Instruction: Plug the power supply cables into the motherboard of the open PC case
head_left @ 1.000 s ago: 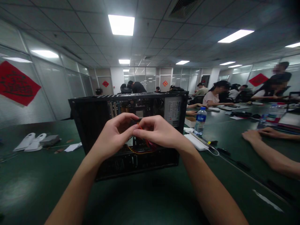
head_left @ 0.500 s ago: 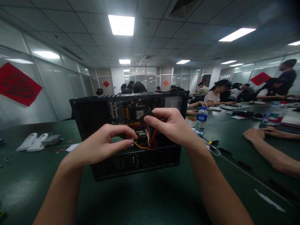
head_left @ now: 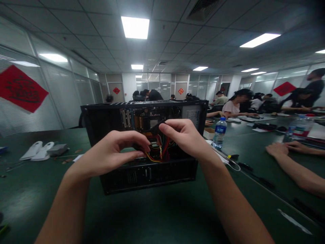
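The hands have parted, fingertips that met a second ago now separated: the right hand [head_left: 181,137] holds a black plug [head_left: 155,127] up before an open computer case [head_left: 172,174], the left hand [head_left: 108,152] lower, its fingertips at about 7 o'clock from the right's. The right grip is closed, thumb and finger pinching the plug, which has tipped since half a second ago, one end now toward 8 o'clock. The left grip is curled with a gap between thumb and fingers beside a yellow-and-red wire loop [head_left: 152,159]; whether it clamps the loop or anything darker behind, one cannot tell. With the hands apart, the right alone carries the plug, and its coloured wires [head_left: 165,149] hang in plain sight toward 6 o'clock, a layout that appears easier to sort than when fingers covered it. The case is on the green table [head_left: 152,217], open side facing the wearer, a board [head_left: 140,122] inside toward 11 o'clock and a silver box [head_left: 192,113] at 2. A bottle [head_left: 219,133] stands beyond the case at 3 o'clock; farther that way rest a co-worker's hands [head_left: 276,149]. A grey block [head_left: 58,149] lies at 9.
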The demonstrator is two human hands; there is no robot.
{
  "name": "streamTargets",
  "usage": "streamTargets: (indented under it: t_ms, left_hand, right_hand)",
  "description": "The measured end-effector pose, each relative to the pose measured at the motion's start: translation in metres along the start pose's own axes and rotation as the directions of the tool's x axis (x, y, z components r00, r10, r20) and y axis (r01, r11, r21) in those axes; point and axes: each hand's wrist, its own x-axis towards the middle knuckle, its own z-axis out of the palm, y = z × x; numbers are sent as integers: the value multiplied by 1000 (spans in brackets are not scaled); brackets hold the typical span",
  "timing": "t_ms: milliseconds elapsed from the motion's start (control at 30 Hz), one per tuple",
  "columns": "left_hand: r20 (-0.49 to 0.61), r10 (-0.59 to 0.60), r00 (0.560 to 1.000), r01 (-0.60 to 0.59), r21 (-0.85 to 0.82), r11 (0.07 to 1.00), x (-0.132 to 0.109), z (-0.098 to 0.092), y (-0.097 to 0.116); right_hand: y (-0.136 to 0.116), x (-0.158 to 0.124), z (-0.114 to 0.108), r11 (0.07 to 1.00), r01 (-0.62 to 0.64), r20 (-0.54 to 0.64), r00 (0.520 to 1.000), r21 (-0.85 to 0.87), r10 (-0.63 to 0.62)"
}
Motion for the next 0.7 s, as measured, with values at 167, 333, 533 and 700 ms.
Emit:
streamTargets:
  t_ms: [167, 333, 533, 700]
  left_hand:
    - [-87, 1, 996, -3, -20, 1000, -2, 0, -2]
    - [-216, 25, 976, -36, -46, 998, 3, 9, -5]
    - [-221, 77, 972, -74, 23, 997, 6, 15, 2]
    - [-180, 123, 976, -97, 145, 985, 6, 16, 3]
  right_hand:
    - [2, 1, 6, 997, -35, 19, 999, 66, 34]
    - [8, 3, 11, 995, -43, 37, 999, 88, 40]
    - [15, 4, 23, 992, -67, 101, 993, 110, 56]
    - [20, 6, 27, 979, -92, 127, 990, 182, 69]
